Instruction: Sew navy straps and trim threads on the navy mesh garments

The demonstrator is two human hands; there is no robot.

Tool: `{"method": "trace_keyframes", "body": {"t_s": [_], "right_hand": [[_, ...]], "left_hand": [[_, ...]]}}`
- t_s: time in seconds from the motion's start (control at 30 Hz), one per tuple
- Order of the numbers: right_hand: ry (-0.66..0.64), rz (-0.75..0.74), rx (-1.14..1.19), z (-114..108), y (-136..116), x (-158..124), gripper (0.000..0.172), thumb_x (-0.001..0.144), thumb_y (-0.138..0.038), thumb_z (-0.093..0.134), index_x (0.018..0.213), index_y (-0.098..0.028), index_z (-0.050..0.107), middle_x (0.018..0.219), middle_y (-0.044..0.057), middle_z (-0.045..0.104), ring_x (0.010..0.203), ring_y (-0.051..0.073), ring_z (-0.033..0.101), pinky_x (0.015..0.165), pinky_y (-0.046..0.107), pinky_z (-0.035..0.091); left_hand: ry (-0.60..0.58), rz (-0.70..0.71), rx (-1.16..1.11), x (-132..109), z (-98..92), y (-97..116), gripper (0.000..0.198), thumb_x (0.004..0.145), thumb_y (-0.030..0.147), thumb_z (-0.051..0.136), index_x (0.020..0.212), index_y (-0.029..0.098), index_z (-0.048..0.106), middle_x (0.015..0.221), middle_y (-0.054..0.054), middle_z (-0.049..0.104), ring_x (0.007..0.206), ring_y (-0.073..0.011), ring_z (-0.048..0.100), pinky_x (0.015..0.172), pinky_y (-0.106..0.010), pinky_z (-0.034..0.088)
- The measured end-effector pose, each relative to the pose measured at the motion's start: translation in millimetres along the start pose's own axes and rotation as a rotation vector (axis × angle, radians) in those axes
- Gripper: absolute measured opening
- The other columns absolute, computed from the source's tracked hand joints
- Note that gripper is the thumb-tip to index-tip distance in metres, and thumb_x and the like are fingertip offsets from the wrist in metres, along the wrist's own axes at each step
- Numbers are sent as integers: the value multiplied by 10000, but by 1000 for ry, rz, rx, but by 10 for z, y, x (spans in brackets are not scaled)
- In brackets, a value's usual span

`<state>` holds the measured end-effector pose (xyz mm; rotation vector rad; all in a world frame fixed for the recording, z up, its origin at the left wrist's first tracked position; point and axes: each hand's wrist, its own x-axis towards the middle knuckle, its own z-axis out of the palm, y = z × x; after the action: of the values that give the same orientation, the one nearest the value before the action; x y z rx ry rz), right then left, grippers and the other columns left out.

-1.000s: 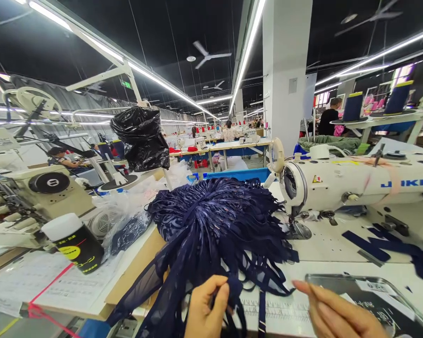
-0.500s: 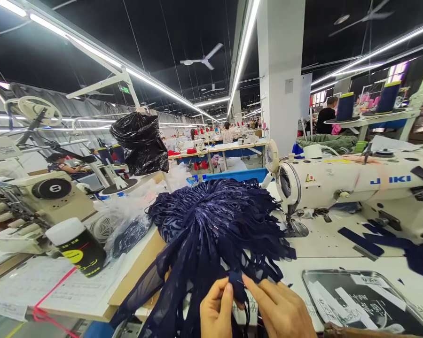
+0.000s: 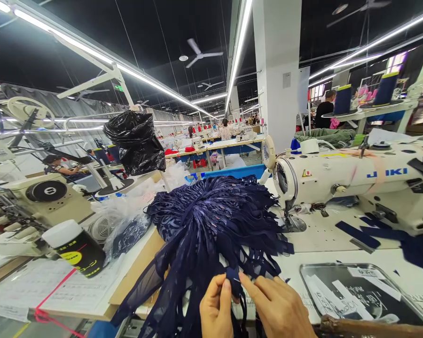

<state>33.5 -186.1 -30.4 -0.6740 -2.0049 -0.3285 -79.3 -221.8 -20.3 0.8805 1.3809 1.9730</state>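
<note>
A large bundle of dark navy fabric strips [image 3: 211, 211] lies on the sewing table, its ends hanging over the front edge. In front of it, my left hand [image 3: 216, 305] pinches a small navy fabric piece [image 3: 231, 275] between thumb and forefinger. My right hand [image 3: 277, 303] touches the right side of that same piece with its fingertips, where a thin pale line shows. Both hands are close together at the bottom centre. Some of the right fingers are hidden beneath the hand.
A white sewing machine [image 3: 338, 176] stands at the right, with navy scraps [image 3: 357, 234] beside it. A metal tray [image 3: 359, 291] holds paper labels. At the left are a black cone-shaped container [image 3: 77, 251], a plastic bag [image 3: 127, 230] and another machine [image 3: 49, 195]. People sit farther back.
The view has shifted slightly. Both hands stay at the small piece, and a thin pale line now shows more clearly at the right fingertip.
</note>
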Motion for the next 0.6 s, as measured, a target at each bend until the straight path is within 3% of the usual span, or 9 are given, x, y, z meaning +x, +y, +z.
{"method": "trace_keyframes", "body": {"t_s": [0.27, 0.43, 0.6], "right_hand": [[-25, -4, -7, 18, 17, -14, 347, 886, -85, 264, 1043, -85, 574, 603, 26, 544, 492, 123, 491, 492, 265, 294], [22, -66, 38, 86, 58, -43, 328, 887, -111, 294, 1100, -34, 531, 564, 18, 529, 441, 113, 464, 443, 250, 291], [0, -21, 5, 59, 42, -31, 337, 886, -91, 275, 1082, -89, 549, 575, 20, 552, 466, 114, 486, 463, 253, 302]], "left_hand": [[70, 85, 25, -37, 55, -13, 294, 583, 458, 706, 631, 173, 657, 557, 26, 589, 432, -78, 456, 473, -169, 402], [73, 20, -50, -48, 82, -61, 341, 561, 490, 709, 593, 157, 641, 460, 24, 562, 415, -88, 476, 450, -171, 391], [73, -26, -105, -27, 63, -100, 353, 540, 490, 722, 597, 151, 644, 461, 19, 571, 424, -87, 476, 455, -167, 388]]}}
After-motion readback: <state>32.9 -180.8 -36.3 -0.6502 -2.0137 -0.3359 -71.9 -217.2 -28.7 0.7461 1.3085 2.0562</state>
